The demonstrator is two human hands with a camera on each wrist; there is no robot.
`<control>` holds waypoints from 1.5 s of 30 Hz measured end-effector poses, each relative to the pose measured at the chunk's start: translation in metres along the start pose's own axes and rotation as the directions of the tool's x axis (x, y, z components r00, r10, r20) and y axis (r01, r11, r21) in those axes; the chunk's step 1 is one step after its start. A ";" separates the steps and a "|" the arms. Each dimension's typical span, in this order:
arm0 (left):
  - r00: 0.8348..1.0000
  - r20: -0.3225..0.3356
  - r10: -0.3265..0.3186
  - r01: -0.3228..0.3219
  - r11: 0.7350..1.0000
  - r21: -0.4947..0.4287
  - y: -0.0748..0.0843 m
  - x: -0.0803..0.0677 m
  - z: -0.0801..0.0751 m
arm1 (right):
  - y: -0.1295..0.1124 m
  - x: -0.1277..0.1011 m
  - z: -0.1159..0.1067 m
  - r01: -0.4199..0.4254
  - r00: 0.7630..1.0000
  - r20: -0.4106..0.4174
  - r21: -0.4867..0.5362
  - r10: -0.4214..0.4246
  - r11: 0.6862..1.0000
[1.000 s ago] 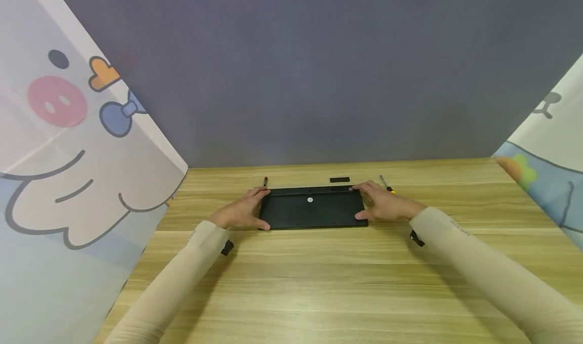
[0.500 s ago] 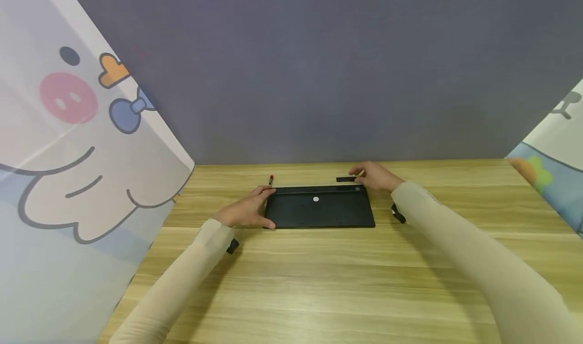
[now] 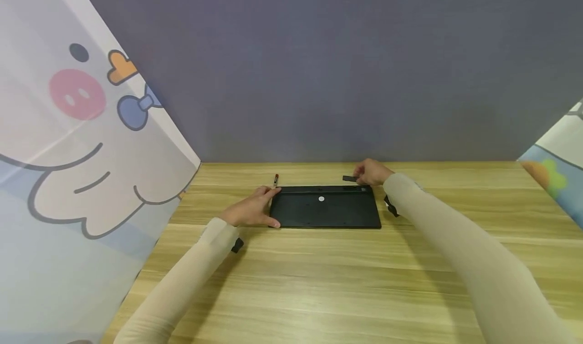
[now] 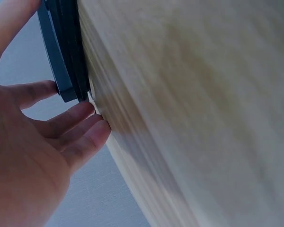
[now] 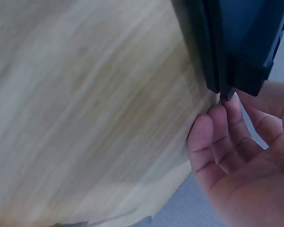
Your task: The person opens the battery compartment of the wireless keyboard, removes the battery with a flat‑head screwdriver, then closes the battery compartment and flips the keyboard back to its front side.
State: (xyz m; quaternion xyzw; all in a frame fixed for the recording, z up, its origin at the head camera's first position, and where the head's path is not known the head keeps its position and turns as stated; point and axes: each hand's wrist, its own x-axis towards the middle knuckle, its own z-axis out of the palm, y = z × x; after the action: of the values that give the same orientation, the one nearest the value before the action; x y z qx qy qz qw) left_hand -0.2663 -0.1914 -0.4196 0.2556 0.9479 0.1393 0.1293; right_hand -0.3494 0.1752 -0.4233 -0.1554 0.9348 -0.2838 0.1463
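A black keyboard (image 3: 325, 207) lies underside up on the wooden table (image 3: 319, 283), with a small round white sticker at its middle. My left hand (image 3: 275, 207) rests against its left end, thumb at the near corner and straight fingers at the far corner. The left wrist view shows that hand (image 4: 52, 66) bracketing the keyboard's end (image 4: 64, 47). My right hand (image 3: 360, 174) is just behind the far right corner and pinches a small flat black piece (image 3: 349, 178). In the right wrist view its curled fingers (image 5: 227, 101) hold a thin black bit beside the keyboard's corner (image 5: 227, 42).
A small red-tipped stick (image 3: 276, 178) lies behind the keyboard's far left corner. A grey wall stands at the back of the table. Cartoon-printed cloth panels (image 3: 68, 146) close off the left and right sides.
My right hand left the keyboard's right end, reached back to the small black piece and took hold of it. The left hand stayed at the left end.
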 end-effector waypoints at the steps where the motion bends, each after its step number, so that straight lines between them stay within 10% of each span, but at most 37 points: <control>1: 1.000 0.003 -0.009 0.009 1.000 0.006 0.000 0.000 0.000 | 0.001 0.000 0.000 -0.006 1.000 -0.001 0.011 0.006 1.000; 17: 0.999 0.007 -0.037 0.037 0.999 0.028 0.005 0.000 0.000 | 0.005 -0.014 -0.019 0.227 0.971 0.043 0.125 -0.234 0.966; 45: 0.999 0.014 -0.041 0.041 0.999 0.002 0.004 0.000 -0.001 | 0.005 -0.020 -0.008 0.239 0.968 0.050 0.108 -0.246 0.965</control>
State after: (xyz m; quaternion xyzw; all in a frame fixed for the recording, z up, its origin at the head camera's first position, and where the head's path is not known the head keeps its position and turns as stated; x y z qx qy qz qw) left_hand -0.2645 -0.1887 -0.4172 0.2371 0.9521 0.1340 0.1389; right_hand -0.3347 0.1903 -0.4164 -0.2700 0.8881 -0.3414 0.1477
